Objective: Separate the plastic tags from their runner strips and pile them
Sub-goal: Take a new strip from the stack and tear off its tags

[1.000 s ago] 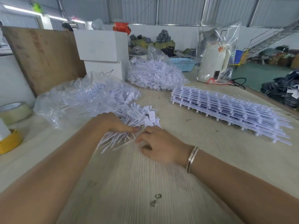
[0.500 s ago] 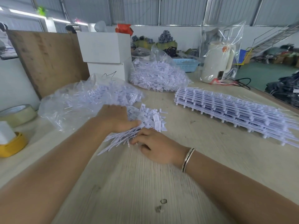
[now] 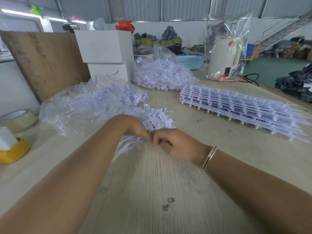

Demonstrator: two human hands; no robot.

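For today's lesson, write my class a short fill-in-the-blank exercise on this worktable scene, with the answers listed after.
1. The bracelet is on the person's ____ wrist.
2. The stack of uncut runner strips lies on the ____ side of the table.
3. The kettle at the back is wrapped in a clear plastic ____.
4. Both hands meet at the bundle of tags, the left hand and the right hand ____ each other.

Answers: right; right; bag; touching

White tags (image 3: pixel 158 118); pale wood-grain table (image 3: pixel 152 191); yellow tape holder (image 3: pixel 13 152).
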